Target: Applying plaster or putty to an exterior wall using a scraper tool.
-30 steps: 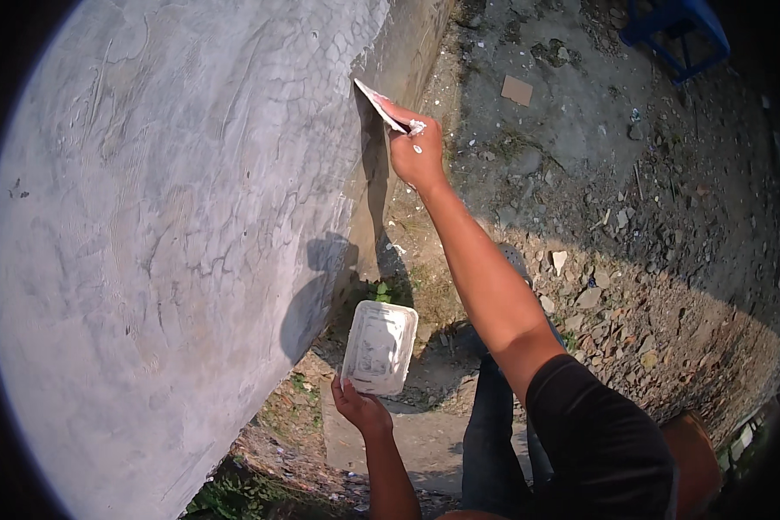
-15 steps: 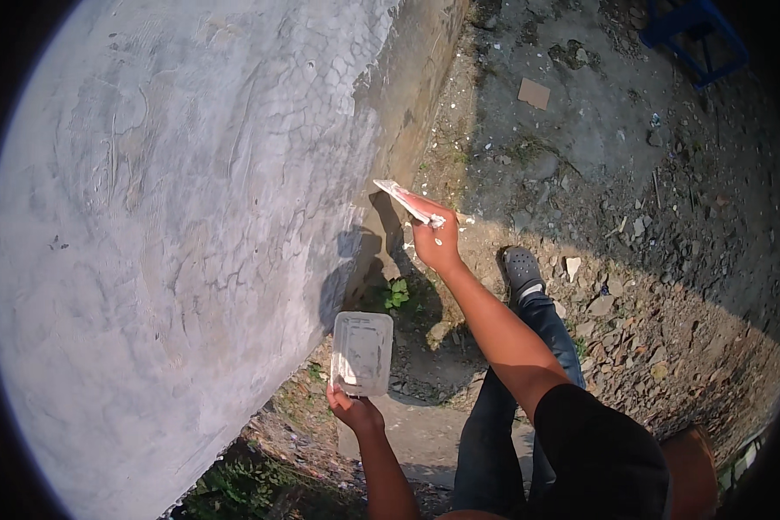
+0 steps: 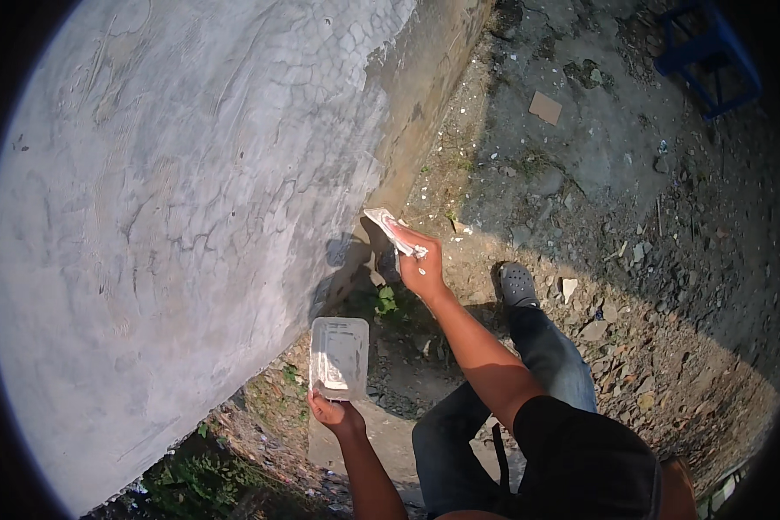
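Observation:
In my right hand [image 3: 422,267] is a flat scraper [image 3: 383,224] smeared with white paste; its far edge is at the lower, bare brownish strip of the wall, though I cannot tell whether it touches. White blobs stick to the fingers. My left hand [image 3: 338,414] grips the near end of a clear rectangular plastic container [image 3: 341,357], tilted so its inside shows, with white residue in it. The grey-white wall [image 3: 191,191] fills the left side, its coating cracked and streaked.
Stony ground [image 3: 641,347] lies to the right, partly in shade. A blue plastic stool [image 3: 709,56] stands far right, near a brown square piece [image 3: 545,108]. A small green plant [image 3: 385,301] grows at the wall's foot. My grey clog [image 3: 517,284] rests on the rubble.
My right hand and the scraper have moved nearer and slightly left, low along the wall. The container has shifted a little left. My legs have bent further, and the view has shifted.

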`<move>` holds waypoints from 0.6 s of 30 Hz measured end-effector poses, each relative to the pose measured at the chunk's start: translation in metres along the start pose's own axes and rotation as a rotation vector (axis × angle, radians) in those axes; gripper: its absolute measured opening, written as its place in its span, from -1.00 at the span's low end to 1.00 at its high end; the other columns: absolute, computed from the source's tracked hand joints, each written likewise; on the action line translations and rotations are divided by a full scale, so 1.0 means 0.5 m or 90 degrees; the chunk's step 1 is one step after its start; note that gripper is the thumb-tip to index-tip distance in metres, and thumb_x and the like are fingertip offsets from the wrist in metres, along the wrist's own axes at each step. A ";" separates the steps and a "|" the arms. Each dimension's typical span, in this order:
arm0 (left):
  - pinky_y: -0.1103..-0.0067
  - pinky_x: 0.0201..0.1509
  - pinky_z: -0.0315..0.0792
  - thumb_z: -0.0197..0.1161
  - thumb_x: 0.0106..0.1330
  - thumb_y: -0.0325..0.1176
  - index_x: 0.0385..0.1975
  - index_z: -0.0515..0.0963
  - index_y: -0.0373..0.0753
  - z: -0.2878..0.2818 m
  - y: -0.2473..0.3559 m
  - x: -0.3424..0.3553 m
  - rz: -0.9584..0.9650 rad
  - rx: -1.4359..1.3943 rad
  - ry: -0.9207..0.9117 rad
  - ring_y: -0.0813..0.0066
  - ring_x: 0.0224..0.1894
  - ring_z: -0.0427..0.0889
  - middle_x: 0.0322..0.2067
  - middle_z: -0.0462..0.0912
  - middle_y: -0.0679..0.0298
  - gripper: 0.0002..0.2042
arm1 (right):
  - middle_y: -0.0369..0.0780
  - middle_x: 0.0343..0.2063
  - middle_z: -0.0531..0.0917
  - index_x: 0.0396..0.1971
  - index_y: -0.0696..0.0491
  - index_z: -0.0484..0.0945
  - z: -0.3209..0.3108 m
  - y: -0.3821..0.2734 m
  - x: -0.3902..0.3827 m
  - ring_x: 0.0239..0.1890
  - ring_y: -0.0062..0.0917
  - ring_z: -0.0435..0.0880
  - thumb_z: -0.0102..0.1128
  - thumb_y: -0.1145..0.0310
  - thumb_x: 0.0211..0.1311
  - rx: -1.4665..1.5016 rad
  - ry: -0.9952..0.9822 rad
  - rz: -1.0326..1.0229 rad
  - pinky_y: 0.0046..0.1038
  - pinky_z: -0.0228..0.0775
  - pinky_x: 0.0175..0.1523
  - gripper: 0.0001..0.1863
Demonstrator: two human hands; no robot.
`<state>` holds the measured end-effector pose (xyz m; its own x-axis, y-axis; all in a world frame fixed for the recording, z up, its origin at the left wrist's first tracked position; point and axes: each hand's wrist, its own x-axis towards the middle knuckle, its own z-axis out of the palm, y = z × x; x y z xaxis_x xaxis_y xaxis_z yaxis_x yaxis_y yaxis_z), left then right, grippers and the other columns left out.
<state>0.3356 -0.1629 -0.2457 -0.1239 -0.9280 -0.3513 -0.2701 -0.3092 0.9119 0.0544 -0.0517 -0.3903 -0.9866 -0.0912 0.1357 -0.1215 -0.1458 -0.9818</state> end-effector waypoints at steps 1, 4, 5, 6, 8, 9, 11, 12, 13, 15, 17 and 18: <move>0.24 0.28 0.35 0.01 0.47 -0.17 0.17 0.34 -0.24 0.013 -0.010 0.000 -0.004 -0.008 0.002 0.21 0.16 0.47 0.14 0.46 0.12 -0.61 | -0.11 -0.12 0.72 0.07 0.19 0.58 -0.019 -0.007 0.049 0.01 -0.51 0.65 -0.03 0.61 0.23 0.035 0.049 0.144 -0.50 0.42 0.14 -0.59; 0.23 0.26 0.36 0.03 0.47 -0.19 0.21 0.32 -0.24 0.057 -0.037 -0.019 -0.031 -0.030 0.005 0.19 0.15 0.47 0.15 0.46 0.12 -0.59 | -0.14 -0.03 0.69 0.12 0.18 0.55 -0.051 0.013 0.180 -0.05 -0.64 0.60 -0.02 0.62 0.23 0.080 0.111 0.290 -0.55 0.40 0.12 -0.56; 0.23 0.26 0.36 0.04 0.47 -0.20 0.22 0.31 -0.24 0.067 -0.041 -0.025 -0.045 -0.039 -0.013 0.19 0.15 0.48 0.15 0.46 0.12 -0.59 | -0.14 -0.03 0.69 0.12 0.18 0.55 -0.039 0.013 0.181 -0.05 -0.64 0.60 -0.02 0.62 0.23 0.074 0.111 0.286 -0.55 0.40 0.12 -0.56; 0.23 0.27 0.36 0.04 0.47 -0.21 0.22 0.31 -0.25 0.068 -0.046 -0.025 -0.061 -0.052 -0.007 0.18 0.16 0.47 0.15 0.46 0.11 -0.59 | 0.00 0.04 0.62 0.13 0.23 0.52 -0.008 0.008 0.178 0.10 -0.42 0.56 -0.04 0.65 0.15 0.110 0.117 0.217 -0.48 0.35 0.20 -0.51; 0.24 0.25 0.37 0.04 0.47 -0.22 0.20 0.32 -0.26 0.049 -0.053 -0.022 -0.043 -0.049 -0.022 0.19 0.14 0.49 0.13 0.47 0.11 -0.61 | 0.15 0.11 0.55 0.14 0.27 0.49 0.037 -0.012 0.137 0.25 -0.14 0.50 -0.05 0.69 0.07 0.086 0.084 0.067 -0.40 0.30 0.30 -0.46; 0.24 0.24 0.39 0.03 0.48 -0.23 0.19 0.34 -0.27 0.033 -0.050 -0.020 -0.021 -0.044 -0.037 0.19 0.13 0.50 0.12 0.49 0.11 -0.62 | 0.17 0.11 0.53 0.13 0.28 0.49 0.056 -0.032 0.095 0.25 -0.08 0.49 -0.04 0.70 0.05 0.028 0.048 -0.018 -0.40 0.29 0.31 -0.46; 0.25 0.22 0.41 0.03 0.48 -0.24 0.15 0.36 -0.27 0.022 -0.050 -0.028 -0.016 -0.041 -0.041 0.21 0.10 0.52 0.08 0.51 0.12 -0.65 | 0.13 0.13 0.54 0.18 0.18 0.49 0.063 -0.065 0.056 0.21 -0.20 0.56 -0.07 0.74 0.00 0.046 -0.001 -0.007 -0.46 0.36 0.23 -0.37; 0.26 0.19 0.44 0.02 0.48 -0.25 0.11 0.38 -0.27 0.027 -0.049 -0.030 -0.012 -0.036 -0.059 0.22 0.08 0.55 0.05 0.54 0.12 -0.68 | 0.13 0.13 0.54 0.18 0.18 0.49 0.052 -0.060 0.039 0.21 -0.20 0.56 -0.07 0.74 0.00 0.047 0.000 -0.010 -0.46 0.36 0.23 -0.37; 0.26 0.19 0.44 0.02 0.48 -0.25 0.11 0.38 -0.27 0.030 -0.055 -0.031 -0.010 -0.036 -0.060 0.22 0.08 0.55 0.05 0.54 0.12 -0.68 | 0.13 0.11 0.55 0.16 0.18 0.50 0.037 -0.045 0.019 0.18 -0.19 0.58 -0.07 0.72 0.00 0.045 -0.104 0.018 -0.46 0.37 0.21 -0.39; 0.30 0.15 0.47 0.02 0.48 -0.25 0.03 0.41 -0.28 0.026 -0.060 -0.030 -0.027 -0.016 -0.078 0.26 0.04 0.57 0.00 0.57 0.15 -0.72 | 0.13 0.10 0.57 0.15 0.18 0.51 0.005 -0.040 0.010 0.16 -0.18 0.60 -0.07 0.71 0.01 0.056 -0.207 0.050 -0.45 0.39 0.20 -0.40; 0.32 0.13 0.48 0.01 0.48 -0.26 0.01 0.41 -0.27 0.036 -0.053 -0.039 -0.024 0.002 -0.071 0.29 0.02 0.57 -0.02 0.57 0.17 -0.74 | 0.10 0.08 0.59 0.14 0.17 0.53 -0.044 -0.093 0.054 0.11 -0.16 0.63 0.00 0.65 0.06 0.059 -0.308 0.060 -0.44 0.43 0.16 -0.45; 0.31 0.16 0.45 -0.02 0.50 -0.25 0.01 0.40 -0.28 0.044 -0.053 -0.042 -0.035 -0.005 -0.098 0.27 0.04 0.56 0.01 0.54 0.15 -0.74 | 0.10 0.08 0.59 0.14 0.17 0.53 -0.060 -0.086 0.076 0.11 -0.16 0.63 0.00 0.65 0.06 0.062 -0.300 0.061 -0.44 0.43 0.16 -0.45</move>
<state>0.3245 -0.1305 -0.2670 -0.2534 -0.8672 -0.4286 -0.2735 -0.3607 0.8917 0.0189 -0.0192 -0.3472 -0.8333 -0.5411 0.1129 0.0004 -0.2047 -0.9788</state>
